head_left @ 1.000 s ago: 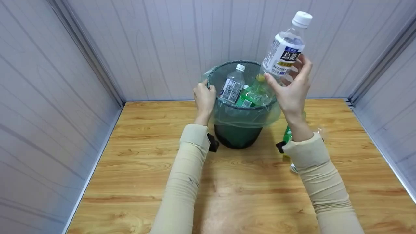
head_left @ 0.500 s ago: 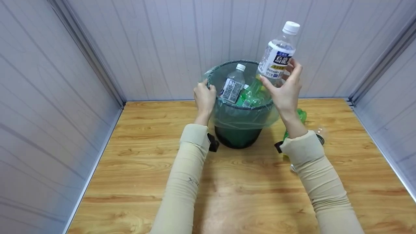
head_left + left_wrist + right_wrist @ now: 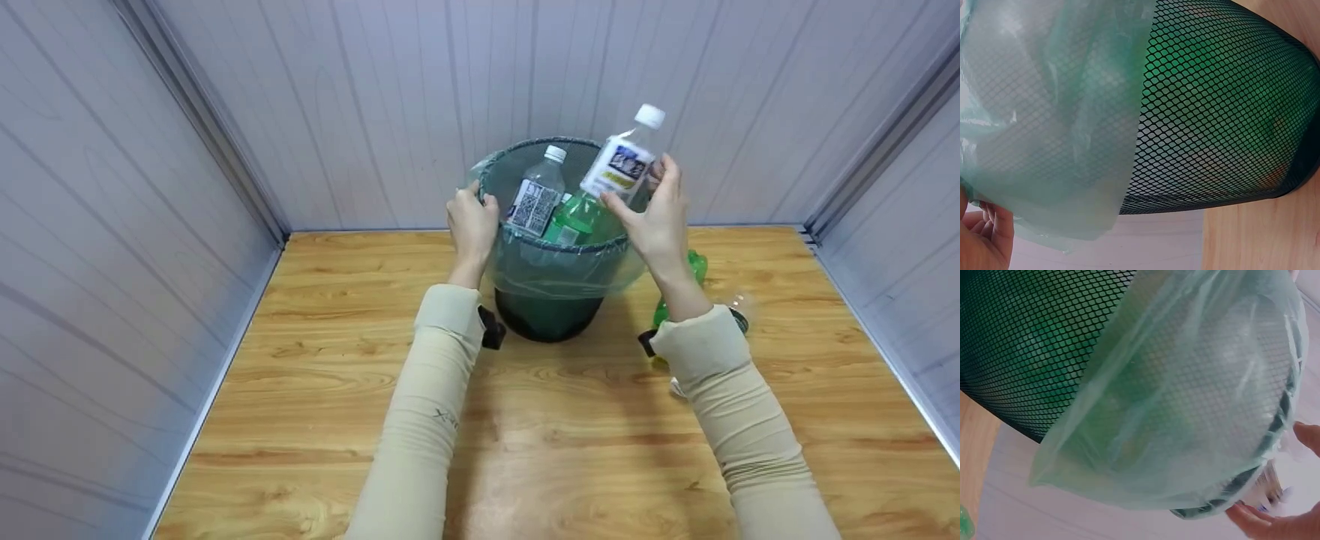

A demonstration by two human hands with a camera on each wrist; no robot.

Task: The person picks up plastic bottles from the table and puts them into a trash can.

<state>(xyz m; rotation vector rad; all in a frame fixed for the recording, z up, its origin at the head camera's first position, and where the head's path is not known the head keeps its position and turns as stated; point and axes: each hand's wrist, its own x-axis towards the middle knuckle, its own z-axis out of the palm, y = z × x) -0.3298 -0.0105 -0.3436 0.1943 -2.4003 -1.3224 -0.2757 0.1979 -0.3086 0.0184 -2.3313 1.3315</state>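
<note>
A mesh waste bin point(image 3: 551, 319) stands near the back wall, with a thin green bag point(image 3: 555, 274) folded over its rim. My left hand point(image 3: 474, 225) grips the bin's left rim and the bag; its curled fingers also show in the left wrist view. At the right side of the opening, my right hand point(image 3: 660, 225) holds a clear plastic bottle point(image 3: 621, 165) with a white cap and white label. That bottle tilts, cap up, its lower end inside the rim. Inside the bin lean another white-capped bottle point(image 3: 534, 206) and green bottles point(image 3: 574, 221), partly hidden.
To the right of the bin, a green bottle point(image 3: 697, 266) lies on the wooden floor, partly behind my right wrist. Near it are a clear bottle point(image 3: 739, 309) and a small white item point(image 3: 677, 388), mostly hidden by the sleeve. Panel walls enclose the back and sides.
My right hand has moved left and down with the white-labelled bottle, from above the right rim to inside the opening. The left hand has stayed on the rim.
</note>
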